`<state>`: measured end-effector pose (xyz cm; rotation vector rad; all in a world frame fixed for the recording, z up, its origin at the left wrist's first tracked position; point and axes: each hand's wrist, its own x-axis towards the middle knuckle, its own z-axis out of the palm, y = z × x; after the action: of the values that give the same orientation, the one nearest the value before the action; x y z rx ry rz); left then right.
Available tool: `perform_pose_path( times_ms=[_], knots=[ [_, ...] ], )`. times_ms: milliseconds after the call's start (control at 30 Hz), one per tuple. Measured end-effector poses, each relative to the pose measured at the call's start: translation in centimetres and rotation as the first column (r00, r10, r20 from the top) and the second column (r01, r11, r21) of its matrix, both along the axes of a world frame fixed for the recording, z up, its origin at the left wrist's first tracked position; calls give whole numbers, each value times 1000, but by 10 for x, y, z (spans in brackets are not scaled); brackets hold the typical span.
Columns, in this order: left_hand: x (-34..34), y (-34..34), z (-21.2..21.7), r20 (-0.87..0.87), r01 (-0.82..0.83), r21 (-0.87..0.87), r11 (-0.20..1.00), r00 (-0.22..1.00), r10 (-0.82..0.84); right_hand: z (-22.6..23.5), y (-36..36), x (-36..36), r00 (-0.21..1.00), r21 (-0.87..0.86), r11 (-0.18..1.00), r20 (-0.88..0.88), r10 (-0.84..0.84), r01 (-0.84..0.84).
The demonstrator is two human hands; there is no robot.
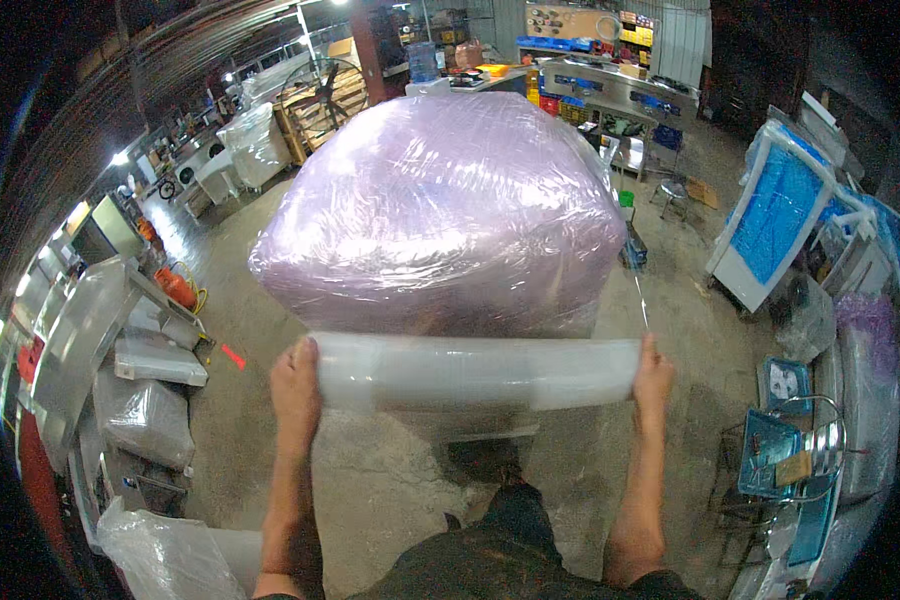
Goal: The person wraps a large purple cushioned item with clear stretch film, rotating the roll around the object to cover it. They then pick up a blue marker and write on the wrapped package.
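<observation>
A wide roll of clear stretch film (475, 374) is held level in front of me, one end in each hand. My left hand (296, 378) is closed round its left end, and my right hand (654, 374) grips the right end. Just beyond the roll stands a large bulky load (440, 210) wrapped in shiny, pinkish-purple film. A thin strand of film stretches up from near my right hand toward the load's right side. What lies inside the wrapping cannot be made out.
Wrapped metal units (150, 420) line the left, near an orange gas cylinder (175, 287). On the right stand a blue-and-white wrapped frame (775, 215) and a chair with a blue tray (770, 452). A large fan (325, 95) and workbenches (610, 85) are behind the load.
</observation>
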<state>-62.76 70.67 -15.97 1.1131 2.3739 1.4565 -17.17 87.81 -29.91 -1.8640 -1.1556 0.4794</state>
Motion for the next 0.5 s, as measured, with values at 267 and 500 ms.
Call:
perform_pose_path(
  times_ms=[267,500],
  knots=[
    [-40,26,-96,14,93,62,994,995,-94,-61,26,-32,974,226,974,-221,54,-3],
    [-49,28,-78,116,216,135,967,966,-232,-34,14,-40,980,107,993,-186,72,-52]
  ],
)
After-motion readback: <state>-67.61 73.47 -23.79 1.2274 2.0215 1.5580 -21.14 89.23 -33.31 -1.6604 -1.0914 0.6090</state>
